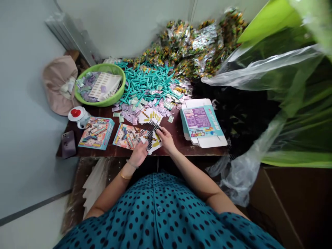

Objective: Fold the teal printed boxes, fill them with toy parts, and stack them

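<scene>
My left hand (139, 154) is closed on the edge of a white printed card (156, 144) with sword drawings. Just right of it, my right hand (166, 139) pinches the upper end of a black lattice piece (154, 126), which lies across the card. Under and left of the hands is a colourful printed sheet (127, 135). Beyond them, more white cards (149, 116) with yellow drawings lie fanned out. A flattened-looking open blue and purple box (198, 117) lies to the right, its flaps spread. At the left is a closed printed box (96, 133).
Teal plastic pieces (147, 81) and small purple and green packets (129, 111) are heaped behind. A green basin (122, 90) holds packets and paper. Around it are bagged colourful parts (186, 45), a lidded mug (82, 119), a phone (68, 144) and clear plastic (241, 180).
</scene>
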The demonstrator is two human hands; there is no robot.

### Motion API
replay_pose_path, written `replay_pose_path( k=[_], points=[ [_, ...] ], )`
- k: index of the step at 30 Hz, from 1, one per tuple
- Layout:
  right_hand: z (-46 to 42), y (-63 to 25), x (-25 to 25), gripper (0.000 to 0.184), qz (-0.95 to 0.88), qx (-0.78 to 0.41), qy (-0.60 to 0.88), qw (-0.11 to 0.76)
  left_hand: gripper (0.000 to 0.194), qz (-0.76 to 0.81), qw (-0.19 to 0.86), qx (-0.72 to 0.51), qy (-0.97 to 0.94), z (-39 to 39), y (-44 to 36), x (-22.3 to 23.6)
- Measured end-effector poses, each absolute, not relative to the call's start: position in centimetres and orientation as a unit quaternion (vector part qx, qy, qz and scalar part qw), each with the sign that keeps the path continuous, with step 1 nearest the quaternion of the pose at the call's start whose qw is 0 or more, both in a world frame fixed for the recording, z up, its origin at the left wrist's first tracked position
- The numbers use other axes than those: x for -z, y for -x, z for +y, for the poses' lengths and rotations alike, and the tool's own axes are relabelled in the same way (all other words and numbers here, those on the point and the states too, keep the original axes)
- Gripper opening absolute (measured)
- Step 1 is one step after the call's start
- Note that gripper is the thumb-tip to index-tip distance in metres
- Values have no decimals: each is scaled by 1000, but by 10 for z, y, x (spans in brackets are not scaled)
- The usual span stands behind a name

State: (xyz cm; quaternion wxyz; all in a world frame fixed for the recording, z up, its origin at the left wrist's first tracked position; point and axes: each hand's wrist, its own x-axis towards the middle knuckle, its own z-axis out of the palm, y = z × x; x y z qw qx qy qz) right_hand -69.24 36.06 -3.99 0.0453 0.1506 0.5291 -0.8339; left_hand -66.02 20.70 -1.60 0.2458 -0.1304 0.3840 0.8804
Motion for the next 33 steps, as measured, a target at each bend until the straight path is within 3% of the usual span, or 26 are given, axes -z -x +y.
replay_pose_path(
  k=[9, 13, 17, 23, 28, 33],
  points=[
    [409, 737, 23, 39, 603, 796, -61, 0, 32, 419, 200, -865, 190, 183, 684, 38],
    [463, 799, 15, 32, 754, 654, -54, -14, 32, 428, 141, -867, 213, 173, 700, 36],
    [500, 875, 10, 30, 844, 522, -81, -95, 38, 457, 163, -850, 207, 166, 702, 35],
    [544, 985, 9, 9, 808, 552, -175, -108, 38, 499, 251, -799, 222, 155, 690, 43],
    [562, 1060, 10, 25, 738, 610, -258, -131, 39, 506, 300, -769, 249, 149, 685, 50],
    [551, 1101, 11, 21, 677, 676, -274, -104, 42, 485, 327, -774, 243, 162, 686, 57]
  ],
)
